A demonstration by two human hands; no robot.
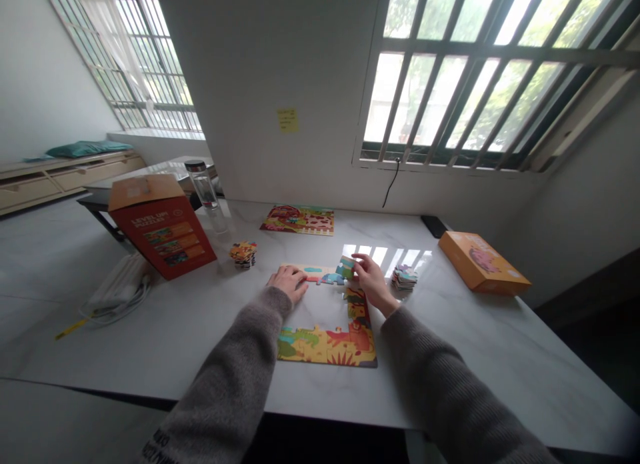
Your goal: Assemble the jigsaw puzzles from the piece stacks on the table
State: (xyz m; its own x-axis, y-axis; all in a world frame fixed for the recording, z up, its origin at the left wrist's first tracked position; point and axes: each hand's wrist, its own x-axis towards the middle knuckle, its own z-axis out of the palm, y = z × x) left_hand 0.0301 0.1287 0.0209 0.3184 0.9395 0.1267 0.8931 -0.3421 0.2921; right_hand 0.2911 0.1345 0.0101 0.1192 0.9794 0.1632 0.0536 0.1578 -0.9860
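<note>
On the white marbled table lies a partly joined jigsaw puzzle [325,347], a border of colourful animal pieces around bare tabletop. My right hand [371,282] pinches a green and blue puzzle piece [346,267] over the border's far right corner. Resting at the far left part of the border, my left hand [290,282] has its fingers stretched out flat and covers some pieces. A stack of puzzle pieces [404,278] stands just right of my right hand. Another stack of pieces [243,255] sits to the left of my left hand.
A finished-looking puzzle [299,220] lies near the wall. At the left stand a red puzzle box [163,227] and a glass bottle [203,185], with a white power strip [117,284] and its cable nearby. An orange box [483,263] and a black phone [433,226] lie at the right.
</note>
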